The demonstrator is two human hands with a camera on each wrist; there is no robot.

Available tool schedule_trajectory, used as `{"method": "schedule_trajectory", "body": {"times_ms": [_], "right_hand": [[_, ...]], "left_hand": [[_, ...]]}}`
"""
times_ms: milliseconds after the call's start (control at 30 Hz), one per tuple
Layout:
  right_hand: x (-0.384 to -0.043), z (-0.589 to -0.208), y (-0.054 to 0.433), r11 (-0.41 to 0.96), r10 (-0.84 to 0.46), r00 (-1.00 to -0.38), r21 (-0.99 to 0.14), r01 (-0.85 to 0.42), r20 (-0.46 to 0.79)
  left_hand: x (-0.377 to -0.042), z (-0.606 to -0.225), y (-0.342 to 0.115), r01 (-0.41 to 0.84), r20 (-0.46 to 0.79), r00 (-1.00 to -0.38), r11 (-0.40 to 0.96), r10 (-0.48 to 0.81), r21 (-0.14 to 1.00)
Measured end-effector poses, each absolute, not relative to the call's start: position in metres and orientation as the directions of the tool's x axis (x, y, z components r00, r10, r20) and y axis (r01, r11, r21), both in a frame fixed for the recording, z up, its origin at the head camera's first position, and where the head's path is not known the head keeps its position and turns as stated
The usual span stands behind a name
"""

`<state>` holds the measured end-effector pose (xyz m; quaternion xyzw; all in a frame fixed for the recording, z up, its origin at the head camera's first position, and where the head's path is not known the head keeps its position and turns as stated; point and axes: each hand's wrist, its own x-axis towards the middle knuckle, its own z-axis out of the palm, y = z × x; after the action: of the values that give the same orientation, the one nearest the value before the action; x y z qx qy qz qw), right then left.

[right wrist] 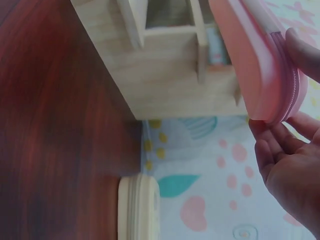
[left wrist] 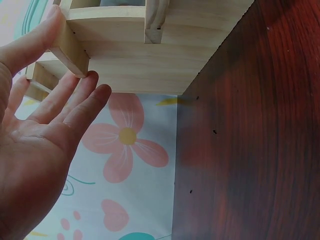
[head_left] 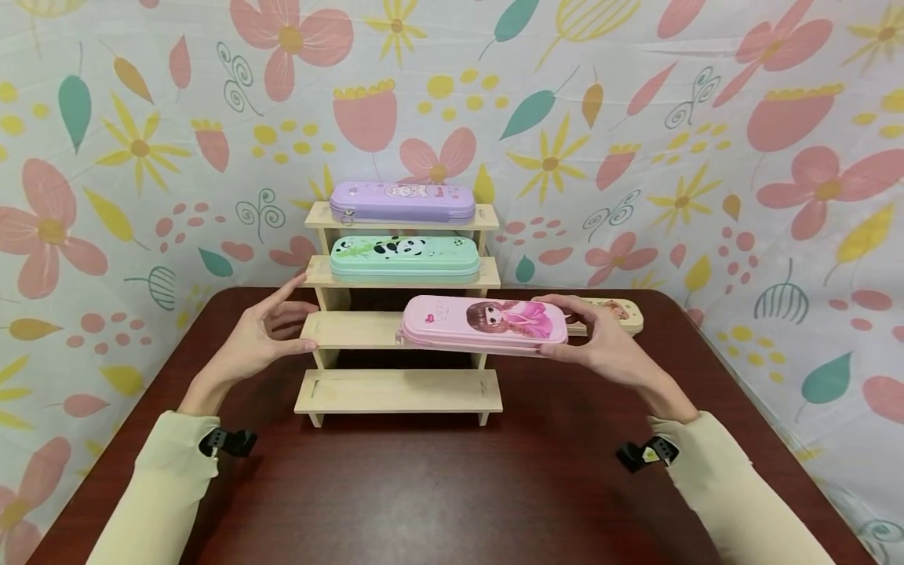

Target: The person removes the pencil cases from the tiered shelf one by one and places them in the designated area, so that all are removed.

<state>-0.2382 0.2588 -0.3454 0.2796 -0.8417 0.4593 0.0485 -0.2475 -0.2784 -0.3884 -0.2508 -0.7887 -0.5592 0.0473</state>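
held tight at its right end by the right hand [head_left: 596,337]: a pink pencil case [head_left: 485,322], thumb on the near side, fingers on the far side. up at the right part of the third shelf [head_left: 356,328] from the top of a wooden rack [head_left: 399,391], poking out past the right edge. cannot tell if touching the wood. long way running left to right, almost in line with the shelf, picture side up and tipped to the near side, zip pull at the left end. gripping no case: the left hand [head_left: 257,333], fingers loose and spread, thumb at the left end of that shelf.

hidden in the head view but plain in the right wrist view: zip teeth round the case's right end. in the left wrist view: the palm and plain wood of the rack.

on the lid, a girl [head_left: 526,320] in pink and a little heart [head_left: 429,319], with writing too faint to read. on a purple case [head_left: 402,202] higher up, writing too small to read. below it, a green panda case [head_left: 406,259]. far right on the dark table [head_left: 424,486], a cream case [head_left: 630,315].
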Motion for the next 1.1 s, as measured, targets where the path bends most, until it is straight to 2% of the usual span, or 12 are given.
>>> {"method": "schedule_trajectory", "body": {"times_ms": [233,467,733,1100], "right_hand": [[-0.235,-0.339,0.282,0.376,-0.421,-0.823,-0.752,-0.541,0.381],[-0.226,-0.337,0.314,0.386,-0.399,-0.848,-0.775,-0.5,0.348],[-0.22,-0.341,0.357,0.475,-0.336,-0.883,-0.75,-0.46,0.328],[-0.216,-0.351,0.406,0.468,-0.278,-0.935,-0.819,-0.333,0.221]], "left_hand": [[-0.247,-0.388,-0.279,0.446,0.352,-0.872,0.254,0.34,0.858],[-0.247,-0.387,-0.279,0.443,0.349,-0.873,0.253,0.341,0.86],[-0.246,-0.387,-0.279,0.444,0.351,-0.874,0.255,0.337,0.859],[-0.246,-0.387,-0.278,0.444,0.349,-0.873,0.26,0.34,0.857]]}}
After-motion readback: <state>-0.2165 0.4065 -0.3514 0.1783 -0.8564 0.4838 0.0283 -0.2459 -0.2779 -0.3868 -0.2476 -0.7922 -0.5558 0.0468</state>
